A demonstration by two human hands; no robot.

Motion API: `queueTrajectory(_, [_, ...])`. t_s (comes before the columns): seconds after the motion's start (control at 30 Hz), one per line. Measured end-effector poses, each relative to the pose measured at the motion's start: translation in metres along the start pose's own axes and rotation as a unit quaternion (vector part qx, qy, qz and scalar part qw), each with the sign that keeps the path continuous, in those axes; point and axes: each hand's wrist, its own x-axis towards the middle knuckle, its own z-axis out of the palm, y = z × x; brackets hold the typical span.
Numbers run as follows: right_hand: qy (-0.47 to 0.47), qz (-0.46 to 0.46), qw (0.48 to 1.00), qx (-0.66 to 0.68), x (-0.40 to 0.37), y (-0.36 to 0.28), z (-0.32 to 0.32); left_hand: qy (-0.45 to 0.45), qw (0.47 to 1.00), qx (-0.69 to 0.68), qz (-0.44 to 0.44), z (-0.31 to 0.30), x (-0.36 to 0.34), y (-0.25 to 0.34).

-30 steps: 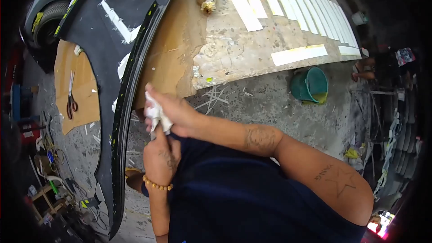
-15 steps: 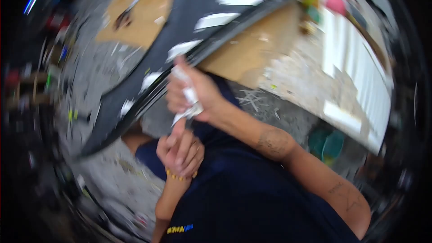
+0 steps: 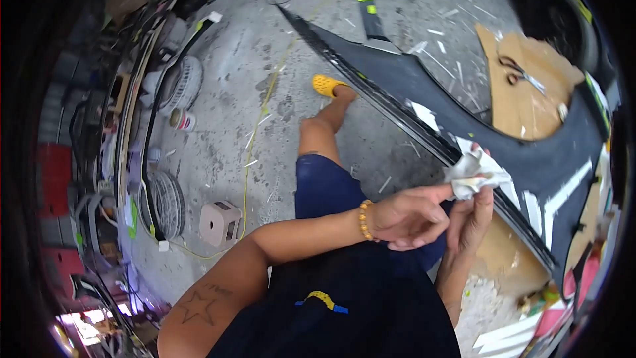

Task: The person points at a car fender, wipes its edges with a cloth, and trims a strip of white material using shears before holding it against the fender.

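Note:
My right hand (image 3: 474, 222) is closed around a crumpled white tissue-like wad (image 3: 474, 174), its fingers pinching it from below and behind. My left hand (image 3: 407, 217), with a beaded bracelet at the wrist, stretches its index finger into the wad; its other fingers are loosely bent and hold nothing. The tip of that index finger is partly hidden by the wad. Just beyond both hands lies a dark car fender (image 3: 391, 66), long and curved, with white strips (image 3: 566, 192) stuck on it. The wad overlaps the fender's edge in this view.
Scissors (image 3: 520, 74) lie on a brown cardboard sheet (image 3: 510, 113) beyond the fender. To the left stand a small stool (image 3: 220, 222), a can (image 3: 180, 119) and wheel rims (image 3: 165, 205). A yellow cord (image 3: 273, 86) and white scraps lie on the concrete floor (image 3: 245, 46).
The view has swung to the left, so the fender now appears on the right. My left index finger has moved up into the white wad, which my right hand still holds.

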Motion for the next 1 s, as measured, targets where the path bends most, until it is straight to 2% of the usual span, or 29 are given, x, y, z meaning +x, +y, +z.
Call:
queueTrajectory(0.07, [0.023, -0.008, 0.999, 0.023, 0.002, 0.013, -0.008, -0.011, 0.999, 0.030, 0.006, -0.003, -0.005, 0.007])
queueTrajectory(0.13, [0.086, 0.006, 0.996, 0.025, -0.005, 0.024, -0.019, -0.057, 0.995, 0.069, 0.037, -0.006, -0.013, 0.015])
queueTrajectory(0.2, [-0.024, 0.067, 0.997, 0.022, -0.006, 0.024, 0.011, -0.083, 0.989, 0.105, 0.062, -0.006, -0.022, 0.027])
queueTrajectory(0.23, [0.012, 0.056, 0.998, -0.013, -0.005, 0.028, 0.026, -0.081, 0.981, 0.164, 0.062, -0.009, -0.026, 0.035])
queueTrajectory(0.27, [-0.053, 0.063, 0.996, 0.018, -0.004, 0.029, 0.033, -0.084, 0.970, 0.219, 0.062, -0.009, -0.032, 0.044])
queueTrajectory(0.33, [0.014, 0.050, 0.999, -0.015, 0.002, 0.036, 0.051, -0.055, 0.952, 0.294, 0.058, -0.013, -0.042, 0.059])
queueTrajectory(0.37, [-0.018, 0.043, 0.998, -0.033, 0.008, 0.038, 0.060, -0.038, 0.916, 0.375, 0.140, -0.021, -0.044, 0.060])
queueTrajectory(0.4, [0.005, 0.039, 0.999, -0.036, 0.010, 0.041, 0.075, -0.018, 0.866, 0.448, 0.221, -0.033, -0.042, 0.055])
queueTrajectory(0.43, [-0.014, 0.042, 0.998, -0.052, 0.016, 0.047, 0.077, 0.005, 0.806, 0.512, 0.297, -0.037, -0.045, 0.059])
queueTrajectory(0.47, [-0.033, 0.044, 0.996, -0.068, 0.024, 0.053, 0.080, 0.035, 0.779, 0.544, 0.311, -0.042, -0.050, 0.066])
queueTrajectory(0.57, [0.013, 0.028, 0.994, -0.105, 0.043, 0.071, 0.114, 0.123, 0.689, 0.615, 0.362, -0.049, -0.071, 0.088])
queueTrajectory(0.67, [-0.046, 0.028, 0.979, -0.196, 0.062, 0.075, 0.117, 0.166, 0.622, 0.647, 0.408, -0.062, -0.082, 0.102])
queueTrajectory(0.7, [-0.034, 0.016, 0.980, -0.196, 0.066, 0.078, 0.124, 0.177, 0.629, 0.663, 0.366, -0.065, -0.086, 0.108])
queueTrajectory(0.83, [-0.043, 0.006, 0.970, -0.238, 0.084, 0.078, 0.125, 0.187, 0.635, 0.626, 0.411, -0.082, -0.082, 0.115])
queueTrajectory(0.93, [-0.076, 0.011, 0.964, -0.254, 0.095, 0.087, 0.146, 0.191, 0.628, 0.652, 0.378, -0.090, -0.086, 0.125])
queueTrajectory(0.97, [-0.074, 0.007, 0.963, -0.257, 0.096, 0.091, 0.148, 0.182, 0.624, 0.640, 0.410, -0.097, -0.083, 0.123])
queueTrajectory(1.0, [-0.072, 0.002, 0.963, -0.261, 0.096, 0.094, 0.151, 0.129, 0.682, 0.571, 0.439, -0.098, -0.082, 0.122])
